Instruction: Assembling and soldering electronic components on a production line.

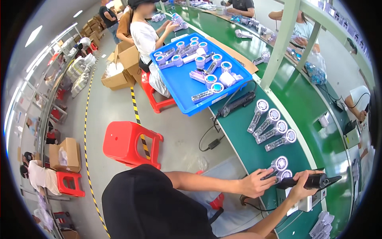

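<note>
My left hand (pixel 254 183) has its fingers closed on a small purple handheld fan (pixel 280 163) with an open handle. Another such fan (pixel 284 175) lies against it, close to the fingertips. My right hand (pixel 302 186) grips a black electric screwdriver (pixel 318 181), held roughly level with its front end towards these fans. Just beyond, several fans (pixel 274 131) lie in a slanted row on the green bench, round heads to the right and circuit boards showing in their handles. The tip of the screwdriver is too hidden to make out.
A blue tray (pixel 181 104) of fan parts overhangs the bench. Beside it lies a second black screwdriver (pixel 238 104) with a cable. A pale frame post (pixel 280 47) rises by the green conveyor (pixel 318 105). Red stool (pixel 129 143) stands left; purple parts (pixel 323 224) lie lower right. Co-workers sit beyond.
</note>
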### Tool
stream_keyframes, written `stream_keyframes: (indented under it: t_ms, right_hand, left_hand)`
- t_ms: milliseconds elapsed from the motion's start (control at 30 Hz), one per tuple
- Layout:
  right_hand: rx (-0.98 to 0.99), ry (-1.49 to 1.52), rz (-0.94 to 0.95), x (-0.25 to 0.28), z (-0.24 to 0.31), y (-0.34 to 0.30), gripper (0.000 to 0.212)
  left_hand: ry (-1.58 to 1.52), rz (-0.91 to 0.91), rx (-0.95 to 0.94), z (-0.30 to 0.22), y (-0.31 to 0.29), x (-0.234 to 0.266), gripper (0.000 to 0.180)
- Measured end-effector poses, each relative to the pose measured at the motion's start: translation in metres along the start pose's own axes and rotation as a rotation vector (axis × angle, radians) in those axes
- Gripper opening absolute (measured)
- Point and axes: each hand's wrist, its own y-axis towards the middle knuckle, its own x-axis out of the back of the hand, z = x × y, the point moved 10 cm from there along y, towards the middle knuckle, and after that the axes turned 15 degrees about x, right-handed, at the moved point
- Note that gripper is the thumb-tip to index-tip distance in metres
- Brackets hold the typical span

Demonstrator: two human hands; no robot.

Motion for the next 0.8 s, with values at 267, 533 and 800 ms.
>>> stream_keyframes:
  t_ms: [267,533,800]
  right_hand:
    - [-0.005,-0.035,-0.035,-0.003,-0.002,0.005,0.034]
    - [0.033,-0.172,-0.08,0.007,0.012,0.002,0.036]
    - [0.087,0.105,-0.151,0.032,0.044,0.029,0.051]
  left_hand:
    - [-0.028,0.02,-0.043,0.001,0.006,-0.003,0.051]
    - [0.013,-0.011,-0.046,-0.009,0.002,-0.001,0.045]
    - [0.045,-0.055,-0.116,-0.001,0.009,-0.003,0.041]
